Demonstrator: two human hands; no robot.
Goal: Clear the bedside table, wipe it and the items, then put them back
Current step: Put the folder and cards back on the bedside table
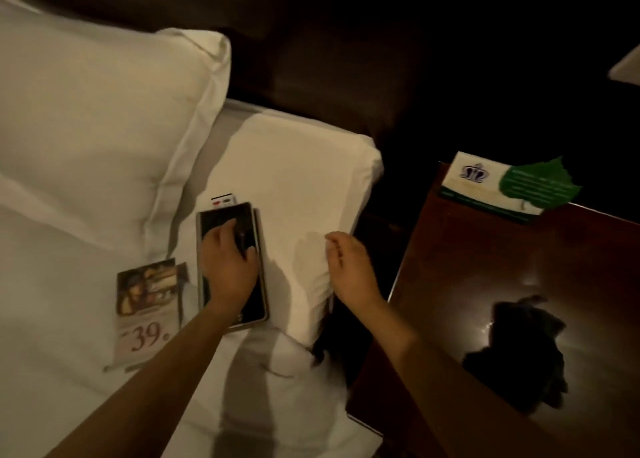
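A dark flat folder [216, 220] with a pale edge lies on the white bed [62, 305]. My left hand [228, 263] rests flat on top of it, fingers over a small dark object I cannot make out. My right hand [349, 267] hovers above the bed's edge with loosely curled fingers and nothing in it. A printed menu card [147, 308] marked "39" lies left of the folder. On the dark wooden bedside table [485, 270] sit a crumpled dark cloth [519, 350] and, at the back, a white card with a green leaf [509, 187].
Two white pillows [97, 128] lie at the head of the bed, one [298, 166] right behind the folder. A small white card [223, 200] peeks out behind the folder. A dark gap separates bed and table. The room is dim.
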